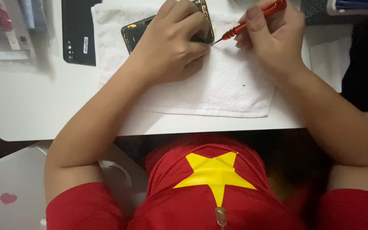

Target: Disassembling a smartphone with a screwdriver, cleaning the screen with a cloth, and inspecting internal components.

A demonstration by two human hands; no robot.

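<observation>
An opened black phone (pixel 133 32) with its inner board showing lies on a white towel (pixel 231 87) on the white table. My left hand (pixel 171 42) rests on top of the phone and holds it down, hiding most of it. My right hand (pixel 271 40) grips a small red screwdriver (pixel 252 20). Its metal tip points at the phone's near right edge, next to my left fingers. A tiny dark speck, perhaps a screw (pixel 244 85), lies on the towel.
A black phone back cover (pixel 78 32) lies flat to the left of the towel. Clear plastic packets (pixel 15 25) sit at the far left. A dark cloth or case (pixel 367 68) is at the right. The table edge (pixel 201 127) runs just above my red shirt.
</observation>
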